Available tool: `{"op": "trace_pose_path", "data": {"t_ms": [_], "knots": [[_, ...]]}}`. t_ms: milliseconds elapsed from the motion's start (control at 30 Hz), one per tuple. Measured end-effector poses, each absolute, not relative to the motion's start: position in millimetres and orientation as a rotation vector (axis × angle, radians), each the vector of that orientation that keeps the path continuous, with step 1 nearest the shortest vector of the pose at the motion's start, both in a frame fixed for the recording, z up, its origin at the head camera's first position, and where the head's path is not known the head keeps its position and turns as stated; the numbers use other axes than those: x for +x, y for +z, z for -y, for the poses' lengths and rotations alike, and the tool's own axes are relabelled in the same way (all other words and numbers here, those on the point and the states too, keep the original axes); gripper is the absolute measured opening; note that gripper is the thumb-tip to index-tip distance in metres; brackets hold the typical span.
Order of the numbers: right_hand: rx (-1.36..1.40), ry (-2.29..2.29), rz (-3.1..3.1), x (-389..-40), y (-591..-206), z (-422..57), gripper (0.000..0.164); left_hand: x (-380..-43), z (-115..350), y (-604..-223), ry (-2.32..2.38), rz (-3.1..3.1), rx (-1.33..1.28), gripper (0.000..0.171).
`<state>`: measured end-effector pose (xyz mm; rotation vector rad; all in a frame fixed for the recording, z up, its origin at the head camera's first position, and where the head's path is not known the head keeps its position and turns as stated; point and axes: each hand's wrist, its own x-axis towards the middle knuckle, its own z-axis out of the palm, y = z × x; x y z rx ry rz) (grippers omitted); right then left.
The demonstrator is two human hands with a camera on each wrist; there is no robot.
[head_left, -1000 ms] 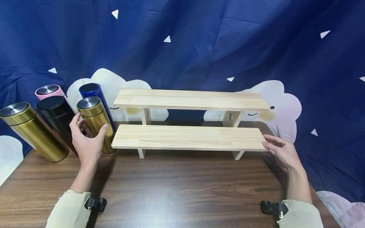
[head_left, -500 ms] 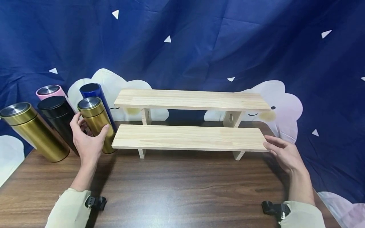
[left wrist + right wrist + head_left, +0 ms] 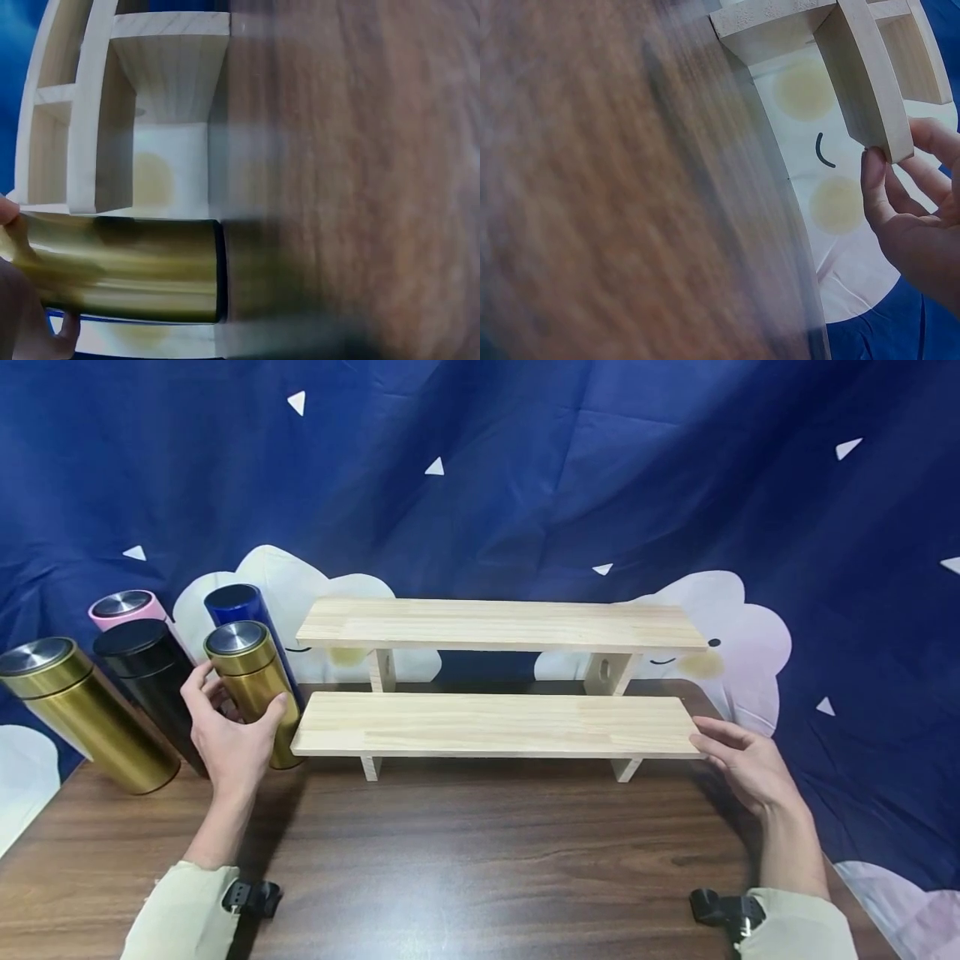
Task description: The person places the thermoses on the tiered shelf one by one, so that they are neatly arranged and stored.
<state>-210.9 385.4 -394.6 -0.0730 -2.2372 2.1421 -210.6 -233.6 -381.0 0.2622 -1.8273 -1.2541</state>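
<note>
My left hand (image 3: pixel 232 743) grips a gold thermos (image 3: pixel 258 689) with a silver-topped lid, thumb on its right side and fingers round its left. In the left wrist view this thermos (image 3: pixel 127 266) is seen side-on, its dark base rim by the table, close to the end of the shelf. A two-tier pale wooden shelf (image 3: pixel 495 724) stands in the middle. At its right end, my right hand (image 3: pixel 750 768) pinches the lower board, which the right wrist view shows with the thumb under the board's end (image 3: pixel 900 142) and fingers above.
Left of my left hand stand a larger gold thermos (image 3: pixel 97 718), a black one (image 3: pixel 153 672) and a pink one (image 3: pixel 123 606). A blue thermos (image 3: pixel 238 603) is behind the held one. A blue curtain (image 3: pixel 487 485) hangs behind the brown wooden table (image 3: pixel 487 852).
The head view has shifted slightly. The held gold thermos has moved a touch right relative to the blue one. My right hand stays at the shelf's end.
</note>
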Motion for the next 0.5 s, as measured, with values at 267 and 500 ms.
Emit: {"op": "trace_pose_path", "data": {"t_ms": [267, 500], "knots": [[-0.083, 2.102, 2.258, -210.1, -394.4, -384.7, 0.027, -214.9, 233.5, -382.3, -1.231, 1.803, 0.164, 0.083], [-0.089, 2.082, 2.273, -210.3, -394.0, -385.1, 0.029, -217.0, 234.7, -378.6, -1.173, 1.798, 0.108, 0.083]]}}
